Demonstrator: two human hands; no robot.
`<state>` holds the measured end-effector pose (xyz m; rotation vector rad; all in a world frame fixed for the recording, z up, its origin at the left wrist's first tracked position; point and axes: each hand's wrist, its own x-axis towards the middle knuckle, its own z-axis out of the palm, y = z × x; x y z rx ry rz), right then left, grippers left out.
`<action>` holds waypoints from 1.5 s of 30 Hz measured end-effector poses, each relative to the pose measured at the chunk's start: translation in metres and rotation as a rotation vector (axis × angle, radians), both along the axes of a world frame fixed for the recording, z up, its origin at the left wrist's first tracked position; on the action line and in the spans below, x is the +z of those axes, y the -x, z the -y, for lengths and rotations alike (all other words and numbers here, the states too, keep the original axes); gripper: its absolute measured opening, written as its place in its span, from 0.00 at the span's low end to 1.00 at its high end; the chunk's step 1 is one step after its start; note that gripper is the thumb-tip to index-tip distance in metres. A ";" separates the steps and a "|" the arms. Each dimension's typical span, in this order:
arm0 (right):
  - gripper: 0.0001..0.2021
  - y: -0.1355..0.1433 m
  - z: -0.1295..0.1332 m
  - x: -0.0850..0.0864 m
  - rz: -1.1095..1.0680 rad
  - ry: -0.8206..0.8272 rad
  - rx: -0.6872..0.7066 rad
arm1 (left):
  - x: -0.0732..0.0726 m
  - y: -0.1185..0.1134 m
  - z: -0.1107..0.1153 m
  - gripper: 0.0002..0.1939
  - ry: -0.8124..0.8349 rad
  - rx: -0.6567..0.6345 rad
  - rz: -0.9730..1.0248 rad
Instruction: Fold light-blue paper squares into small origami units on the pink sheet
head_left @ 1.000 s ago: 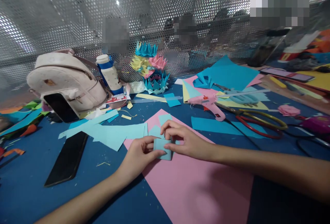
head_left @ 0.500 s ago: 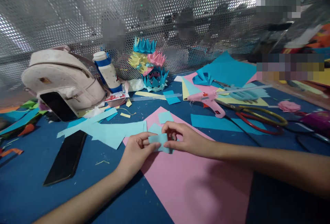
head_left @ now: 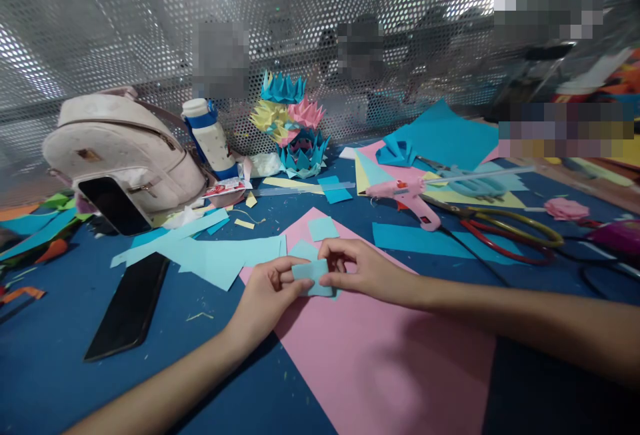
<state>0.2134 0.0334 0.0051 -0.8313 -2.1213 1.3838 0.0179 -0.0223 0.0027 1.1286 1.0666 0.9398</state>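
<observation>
The pink sheet lies open nearby; the glue gun blocks beyond.

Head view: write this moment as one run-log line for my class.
left hand: pinching light-blue paper | right hand: pinching same paper | beneath: pink sheet | beyond: pink glue gun

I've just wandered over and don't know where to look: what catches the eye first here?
Probably the big pink sheet in front, with the left hand and right hand holding a small light-blue paper piece above it. Behind them stand spiky paper flowers in blue, yellow and pink, with a pink glue gun nearer, to their right.
</observation>
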 end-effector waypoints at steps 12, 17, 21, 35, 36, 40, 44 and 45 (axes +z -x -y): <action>0.15 0.000 0.000 -0.001 -0.011 0.012 -0.015 | -0.003 0.002 -0.001 0.14 -0.006 -0.018 -0.040; 0.15 -0.001 -0.002 -0.003 -0.046 0.038 -0.066 | 0.000 0.001 -0.001 0.11 -0.021 0.002 -0.125; 0.17 -0.001 -0.004 -0.006 -0.105 0.034 -0.136 | 0.001 0.000 0.000 0.12 0.011 0.031 -0.117; 0.11 -0.002 -0.001 -0.002 -0.177 0.149 -0.177 | 0.002 -0.003 0.004 0.14 -0.012 0.048 -0.137; 0.11 -0.002 0.000 -0.001 -0.190 0.137 -0.168 | 0.001 -0.003 0.004 0.14 -0.011 0.055 -0.137; 0.12 -0.002 0.003 0.002 -0.196 0.102 -0.163 | 0.002 -0.004 0.004 0.15 0.001 0.069 -0.109; 0.12 -0.001 0.004 0.004 -0.122 0.066 -0.175 | 0.003 -0.003 0.003 0.14 0.012 0.066 -0.031; 0.12 -0.001 0.005 0.004 -0.097 0.062 -0.154 | 0.003 -0.002 0.003 0.14 0.013 0.075 -0.014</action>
